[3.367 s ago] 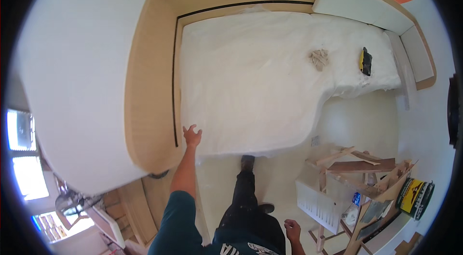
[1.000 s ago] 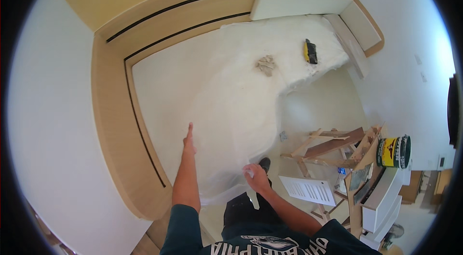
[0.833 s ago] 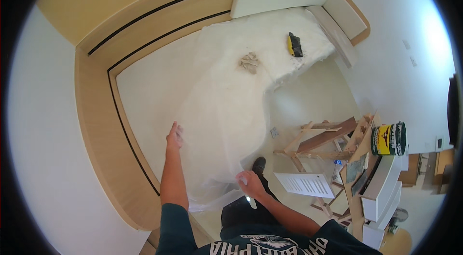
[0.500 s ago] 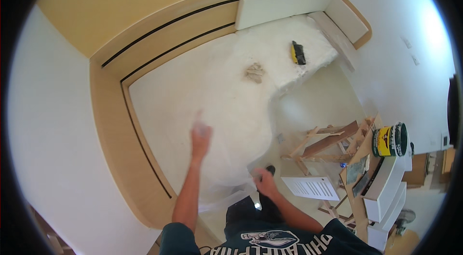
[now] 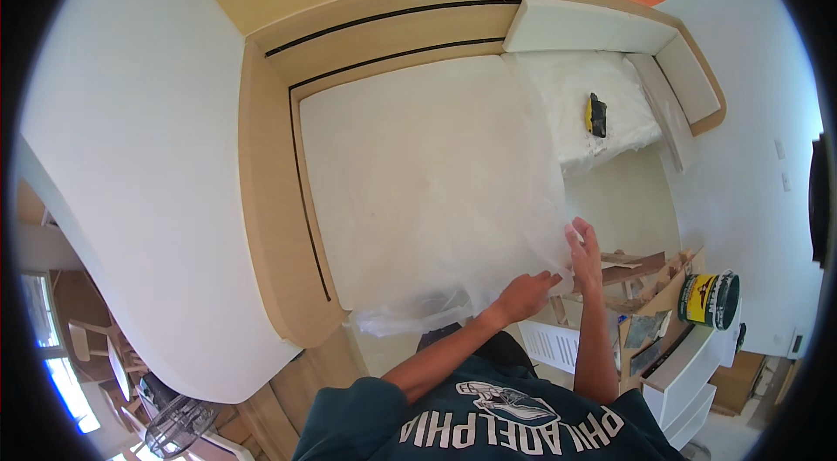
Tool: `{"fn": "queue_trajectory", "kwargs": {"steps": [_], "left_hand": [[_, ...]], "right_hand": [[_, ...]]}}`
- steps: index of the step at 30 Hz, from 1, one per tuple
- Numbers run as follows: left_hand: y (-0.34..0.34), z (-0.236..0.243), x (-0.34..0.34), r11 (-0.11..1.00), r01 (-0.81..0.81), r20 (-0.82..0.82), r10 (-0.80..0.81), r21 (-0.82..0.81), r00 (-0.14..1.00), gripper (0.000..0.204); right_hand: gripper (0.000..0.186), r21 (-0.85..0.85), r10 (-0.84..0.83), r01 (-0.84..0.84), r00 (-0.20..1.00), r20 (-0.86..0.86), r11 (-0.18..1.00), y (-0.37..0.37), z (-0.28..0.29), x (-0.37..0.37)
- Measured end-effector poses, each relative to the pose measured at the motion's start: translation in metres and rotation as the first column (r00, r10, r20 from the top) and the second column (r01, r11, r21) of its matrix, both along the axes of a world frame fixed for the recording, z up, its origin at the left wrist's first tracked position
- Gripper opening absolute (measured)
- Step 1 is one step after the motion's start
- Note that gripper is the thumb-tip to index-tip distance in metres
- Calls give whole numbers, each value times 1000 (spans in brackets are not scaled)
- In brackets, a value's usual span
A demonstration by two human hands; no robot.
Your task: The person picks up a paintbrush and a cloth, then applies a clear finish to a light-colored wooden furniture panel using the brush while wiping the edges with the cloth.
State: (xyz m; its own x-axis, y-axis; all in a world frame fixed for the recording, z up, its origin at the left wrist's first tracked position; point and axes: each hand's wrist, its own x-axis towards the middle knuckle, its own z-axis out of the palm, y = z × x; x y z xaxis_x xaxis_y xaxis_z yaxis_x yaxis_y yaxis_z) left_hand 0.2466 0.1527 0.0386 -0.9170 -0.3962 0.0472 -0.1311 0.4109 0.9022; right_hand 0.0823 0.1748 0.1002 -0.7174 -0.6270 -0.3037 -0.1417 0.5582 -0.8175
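Observation:
Thin translucent plastic sheeting (image 5: 436, 182) lies spread over the pale seat of the corner bench. At its near right corner, my right hand (image 5: 586, 252) is raised with thumb and fingers closed on the sheet's edge. My left hand (image 5: 526, 295) reaches across to the right, close beside it, its fingers closed at the same sheet edge. A fold of the sheeting partly hides what lies between the two hands. Farther back on the plastic-covered right seat lies a yellow and black object (image 5: 596, 116), too small to name.
Wooden bench back panels (image 5: 401, 34) with black strips run along the wall. White cushions (image 5: 593, 27) stand at the far right. To my right are a wooden trestle (image 5: 641, 273), a dark green bucket (image 5: 711, 300) and white shelving (image 5: 676, 382). A fan (image 5: 181, 426) stands lower left.
Both hands have come together at the sheet's right edge and closed on it; my left hand was over the seat before. The crumpled greyish thing on the seat no longer shows. The view has shifted.

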Motion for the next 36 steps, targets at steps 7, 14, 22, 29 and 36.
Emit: {"fn": "queue_trajectory", "kwargs": {"steps": [7, 14, 22, 29, 36], "left_hand": [[34, -15, 6, 998, 33, -48, -35, -50, 998, 52], [36, 5, 43, 988, 22, 58, -31, 151, 998, 65], [60, 6, 36, 952, 69, -90, -44, 297, 995, 77], [61, 50, 30, 824, 142, -102, -102, 548, 989, 79], [63, 45, 27, 682, 63, -115, 31, 729, 993, 64]], "right_hand": [[59, 155, 241, -211, 948, -208, 965, 40, -70, -22], [42, -11, 58, -59, 992, -110, 998, 70, -83, -37], [36, -26, -42, 37, 971, -235, 999, 99, -37, -60], [33, 24, -61, 70, 959, -276, 997, 129, 12, -84], [35, -217, -125, 119, 992, -12, 969, 116, 45, -56]]}}
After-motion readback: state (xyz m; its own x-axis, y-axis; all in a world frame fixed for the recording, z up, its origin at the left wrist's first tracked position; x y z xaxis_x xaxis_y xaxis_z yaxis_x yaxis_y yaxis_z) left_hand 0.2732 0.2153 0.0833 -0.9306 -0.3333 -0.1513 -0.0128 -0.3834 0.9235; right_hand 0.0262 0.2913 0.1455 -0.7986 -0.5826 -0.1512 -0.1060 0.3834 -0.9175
